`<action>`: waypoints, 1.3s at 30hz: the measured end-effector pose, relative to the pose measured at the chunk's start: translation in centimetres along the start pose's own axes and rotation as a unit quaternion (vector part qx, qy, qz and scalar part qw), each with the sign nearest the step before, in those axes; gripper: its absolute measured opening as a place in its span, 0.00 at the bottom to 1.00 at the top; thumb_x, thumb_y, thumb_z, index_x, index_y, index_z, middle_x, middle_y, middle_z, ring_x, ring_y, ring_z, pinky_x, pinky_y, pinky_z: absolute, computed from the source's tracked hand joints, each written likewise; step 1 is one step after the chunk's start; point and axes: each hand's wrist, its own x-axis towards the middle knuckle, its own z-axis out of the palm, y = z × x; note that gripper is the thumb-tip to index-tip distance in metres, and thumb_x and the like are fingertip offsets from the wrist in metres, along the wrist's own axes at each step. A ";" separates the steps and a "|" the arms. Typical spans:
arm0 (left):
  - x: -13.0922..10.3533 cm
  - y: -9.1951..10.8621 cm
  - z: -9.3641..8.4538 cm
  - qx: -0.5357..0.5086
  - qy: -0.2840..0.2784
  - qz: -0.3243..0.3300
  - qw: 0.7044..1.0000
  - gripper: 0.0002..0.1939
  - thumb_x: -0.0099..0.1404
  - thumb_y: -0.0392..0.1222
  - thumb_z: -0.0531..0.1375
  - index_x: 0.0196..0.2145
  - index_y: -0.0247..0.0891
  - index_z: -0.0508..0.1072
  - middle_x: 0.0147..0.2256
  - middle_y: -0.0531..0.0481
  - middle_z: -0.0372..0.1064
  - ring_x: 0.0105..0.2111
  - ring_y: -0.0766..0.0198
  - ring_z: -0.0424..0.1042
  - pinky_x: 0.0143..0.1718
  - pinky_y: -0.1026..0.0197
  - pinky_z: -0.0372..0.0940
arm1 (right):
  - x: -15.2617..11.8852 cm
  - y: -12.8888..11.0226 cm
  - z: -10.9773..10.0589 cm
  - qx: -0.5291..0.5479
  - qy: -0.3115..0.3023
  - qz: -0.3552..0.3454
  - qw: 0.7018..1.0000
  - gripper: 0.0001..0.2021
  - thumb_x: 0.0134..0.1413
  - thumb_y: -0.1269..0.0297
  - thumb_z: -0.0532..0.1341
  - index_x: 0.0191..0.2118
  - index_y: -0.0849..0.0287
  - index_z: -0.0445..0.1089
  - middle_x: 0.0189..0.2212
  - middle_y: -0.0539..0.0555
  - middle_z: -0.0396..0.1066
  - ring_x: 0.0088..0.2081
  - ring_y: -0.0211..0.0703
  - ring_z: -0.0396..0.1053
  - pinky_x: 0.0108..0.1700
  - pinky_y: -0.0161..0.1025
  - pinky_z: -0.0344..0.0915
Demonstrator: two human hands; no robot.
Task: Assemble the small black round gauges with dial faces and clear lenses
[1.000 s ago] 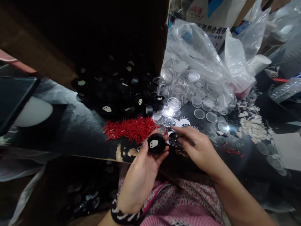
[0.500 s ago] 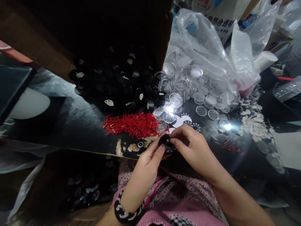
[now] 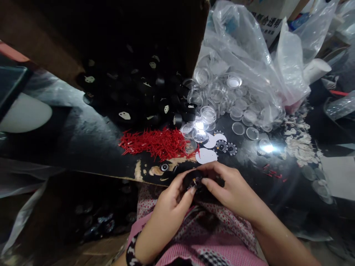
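Close to my lap, in front of the table's edge, my left hand (image 3: 173, 203) grips a small round black piece (image 3: 193, 178) with a printed dial face, thumb on its front. My right hand (image 3: 226, 184) pinches the same piece from the other side, its thumb at the dial's edge. The fingers hide part of the piece. Just beyond my hands lie white discs (image 3: 205, 156) and loose black dials (image 3: 232, 149). A heap of thin red pieces (image 3: 155, 143) is to the left of the discs.
Clear round covers (image 3: 208, 114) spill from a plastic bag (image 3: 249, 55). A large box (image 3: 102, 37) with black round parts stands at back left. White flat pieces (image 3: 301, 142) are piled on the right. A small ring (image 3: 164, 167) lies near the front edge.
Both hands have moved down toward my lap with the black piece, which is now tilted differently. More of the white discs shows beyond my fingers. The view has shifted slightly.
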 end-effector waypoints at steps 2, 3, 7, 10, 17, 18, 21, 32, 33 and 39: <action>-0.1 -0.1 -0.4 -0.046 0.028 -0.017 0.998 0.16 0.62 0.42 0.62 0.49 0.45 0.73 0.49 0.50 0.74 0.52 0.56 0.71 0.56 0.57 0.64 | 1.2 0.0 -0.2 -0.070 0.014 -0.010 0.997 0.08 0.60 0.68 0.57 0.43 0.56 0.70 0.37 0.50 0.75 0.37 0.39 0.71 0.41 0.36 0.64; -0.1 -0.1 -0.4 -0.082 0.044 -0.026 0.995 0.17 0.62 0.43 0.62 0.49 0.45 0.72 0.50 0.49 0.73 0.53 0.55 0.70 0.56 0.56 0.63 | 2.0 0.0 -0.3 -0.133 0.035 -0.008 0.990 0.07 0.60 0.67 0.57 0.41 0.57 0.71 0.36 0.51 0.75 0.37 0.41 0.71 0.41 0.38 0.63; 0.3 0.6 -0.2 -0.234 0.091 -0.041 0.967 0.15 0.61 0.42 0.64 0.47 0.41 0.72 0.48 0.45 0.74 0.52 0.52 0.71 0.53 0.52 0.67 | 5.0 -0.3 0.1 -0.385 0.087 0.009 0.919 0.08 0.60 0.64 0.55 0.36 0.61 0.69 0.34 0.57 0.74 0.37 0.50 0.70 0.40 0.45 0.59; 0.6 1.4 0.1 -0.307 0.097 -0.055 0.945 0.13 0.62 0.40 0.63 0.45 0.40 0.71 0.47 0.44 0.74 0.50 0.51 0.73 0.50 0.51 0.70 | 5.8 -0.4 0.6 -0.436 0.071 0.009 0.897 0.08 0.60 0.65 0.55 0.35 0.62 0.68 0.33 0.58 0.73 0.35 0.51 0.70 0.40 0.45 0.57; 1.7 2.5 0.6 -0.450 0.025 -0.121 0.884 0.10 0.67 0.37 0.57 0.46 0.40 0.73 0.49 0.45 0.74 0.49 0.53 0.74 0.49 0.49 0.71 | 3.8 -0.5 0.7 -0.167 0.075 -0.045 0.982 0.01 0.55 0.69 0.59 0.32 0.58 0.67 0.30 0.50 0.71 0.34 0.40 0.67 0.40 0.39 0.58; 1.8 2.5 0.6 -0.456 0.029 -0.115 0.882 0.10 0.67 0.36 0.57 0.45 0.38 0.73 0.48 0.44 0.74 0.49 0.53 0.74 0.50 0.50 0.70 | 3.5 -0.6 0.7 -0.150 0.083 -0.057 0.984 0.01 0.55 0.70 0.59 0.33 0.58 0.67 0.31 0.50 0.71 0.35 0.41 0.67 0.41 0.39 0.58; 1.7 2.3 0.8 -0.437 0.052 -0.074 0.895 0.11 0.67 0.36 0.58 0.46 0.36 0.74 0.48 0.42 0.75 0.51 0.54 0.72 0.54 0.52 0.67 | 3.0 -0.7 0.8 -0.136 0.093 -0.078 0.983 0.01 0.55 0.70 0.59 0.34 0.58 0.67 0.35 0.53 0.69 0.38 0.43 0.66 0.41 0.41 0.60; 1.2 2.1 0.9 -0.299 0.098 0.015 0.949 0.18 0.66 0.42 0.60 0.54 0.48 0.67 0.50 0.50 0.73 0.53 0.59 0.70 0.56 0.57 0.64 | 2.0 -1.7 0.5 -0.120 0.094 -0.117 0.981 0.04 0.61 0.68 0.57 0.33 0.59 0.67 0.33 0.52 0.68 0.36 0.42 0.66 0.42 0.42 0.59; 1.3 1.9 1.0 -0.275 0.100 0.014 0.956 0.19 0.66 0.43 0.60 0.54 0.50 0.67 0.52 0.52 0.72 0.54 0.59 0.69 0.56 0.58 0.64 | 1.9 -1.8 0.5 -0.104 0.086 -0.122 0.983 0.04 0.61 0.68 0.57 0.34 0.58 0.67 0.34 0.52 0.68 0.37 0.41 0.66 0.43 0.41 0.60; 1.2 1.0 1.4 -0.165 0.073 0.037 0.983 0.17 0.65 0.45 0.60 0.52 0.50 0.69 0.54 0.53 0.69 0.56 0.58 0.66 0.61 0.57 0.57 | 1.9 -2.3 0.8 -0.125 0.072 -0.101 0.984 0.05 0.61 0.70 0.56 0.35 0.59 0.67 0.34 0.53 0.68 0.38 0.43 0.66 0.41 0.42 0.60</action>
